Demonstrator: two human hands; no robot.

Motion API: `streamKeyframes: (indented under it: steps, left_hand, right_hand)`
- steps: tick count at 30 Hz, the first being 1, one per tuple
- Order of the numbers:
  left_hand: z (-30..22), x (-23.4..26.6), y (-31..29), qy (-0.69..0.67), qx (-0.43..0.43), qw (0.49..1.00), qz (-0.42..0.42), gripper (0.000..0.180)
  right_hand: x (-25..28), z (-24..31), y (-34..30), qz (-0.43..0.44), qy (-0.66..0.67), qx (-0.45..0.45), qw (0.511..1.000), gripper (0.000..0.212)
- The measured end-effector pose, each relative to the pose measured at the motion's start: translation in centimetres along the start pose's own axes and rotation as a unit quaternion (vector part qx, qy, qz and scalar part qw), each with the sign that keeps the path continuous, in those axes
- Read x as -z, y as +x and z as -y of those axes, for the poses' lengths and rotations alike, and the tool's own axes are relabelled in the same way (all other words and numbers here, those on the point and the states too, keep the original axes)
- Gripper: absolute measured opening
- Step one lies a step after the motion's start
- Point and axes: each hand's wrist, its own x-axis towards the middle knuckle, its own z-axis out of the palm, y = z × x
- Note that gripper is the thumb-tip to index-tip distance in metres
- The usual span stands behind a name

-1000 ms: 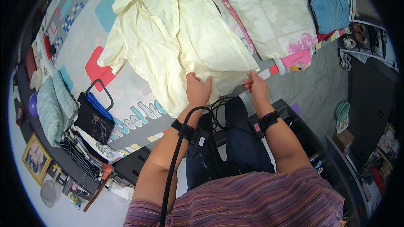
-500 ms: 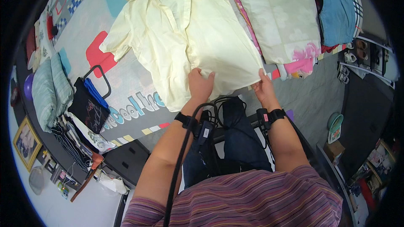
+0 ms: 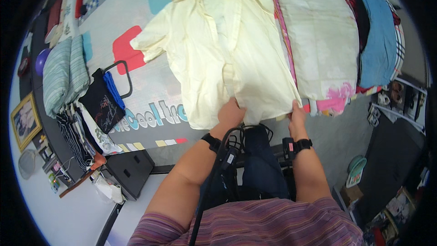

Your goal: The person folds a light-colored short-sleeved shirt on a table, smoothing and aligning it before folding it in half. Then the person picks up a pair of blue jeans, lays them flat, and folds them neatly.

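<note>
A pale yellow short-sleeved shirt (image 3: 259,50) lies spread on the bed, its collar at the far end and its front opening up the middle. My left hand (image 3: 231,113) is closed on the shirt near the lower end of the front opening. With my right hand (image 3: 297,117) I pinch the shirt's lower right corner between thumb and fingers. The hem hangs at the bed's near edge between both hands. Some fingers of my left hand are hidden from this angle.
Right of the shirt lies a folded cream floral cloth (image 3: 318,41), then blue denim (image 3: 378,41). To the left are a black garment (image 3: 101,102), a dark-framed loop (image 3: 129,79) and a striped pillow (image 3: 63,79). A dark cable hangs across my left arm. Shoes (image 3: 374,115) stand at right.
Both hands keep hold of the shirt. My left hand has moved down along the front opening, which now lies straighter. The whole view has shifted, so the bed appears further right.
</note>
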Motion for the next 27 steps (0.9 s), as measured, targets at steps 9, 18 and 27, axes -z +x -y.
streamKeyframes:
  steps: [9,18,27]
  left_hand:
    - [-4.0,10.4,0.8,-0.019,-0.035,0.983,-0.179,0.037]
    - [-10.6,22.3,7.6,0.053,-0.094,0.959,-0.262,0.04]
    - [-19.3,18.6,17.0,0.148,-0.212,0.925,-0.278,0.044]
  right_hand:
    - [-1.9,3.3,-4.3,-0.061,-0.25,0.392,0.883,0.024]
    - [-12.4,9.1,-4.4,0.134,-0.588,0.414,0.682,0.049]
    - [-14.1,9.1,-2.3,0.129,-0.622,0.342,0.693,0.061]
